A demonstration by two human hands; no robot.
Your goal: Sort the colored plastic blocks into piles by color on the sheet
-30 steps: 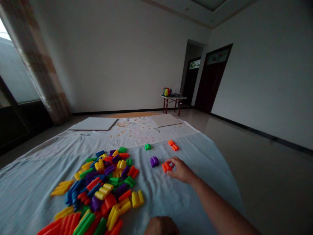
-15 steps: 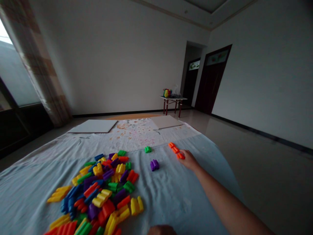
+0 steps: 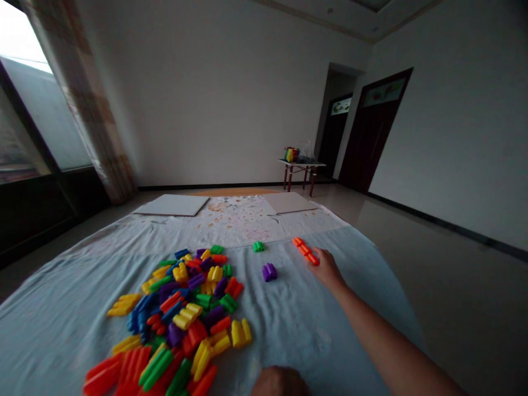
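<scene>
My right hand (image 3: pixel 329 269) rests at the near end of a short row of orange plastic interlocking blocks (image 3: pixel 305 251), its fingers on the last block. A purple block (image 3: pixel 269 271) stands to the left of that hand, and a green block (image 3: pixel 258 246) lies farther back. A large heap of mixed orange, yellow, blue, green and purple blocks (image 3: pixel 185 308) spreads to the left on a pale blue sheet (image 3: pixel 289 341). Only the knuckles of my left hand (image 3: pixel 280 382) show at the bottom edge, nearest the heap's lower right side.
Two pale square boards (image 3: pixel 171 204) (image 3: pixel 290 202) lie on a paint-stained cloth (image 3: pixel 235 220) beyond the blocks. A small table (image 3: pixel 301 163) with bags stands by the far wall. A curtain, window and dark doors border the tiled floor.
My right hand has moved forward and right from beside the purple block, and the orange block it was near now lies at the near end of the orange row.
</scene>
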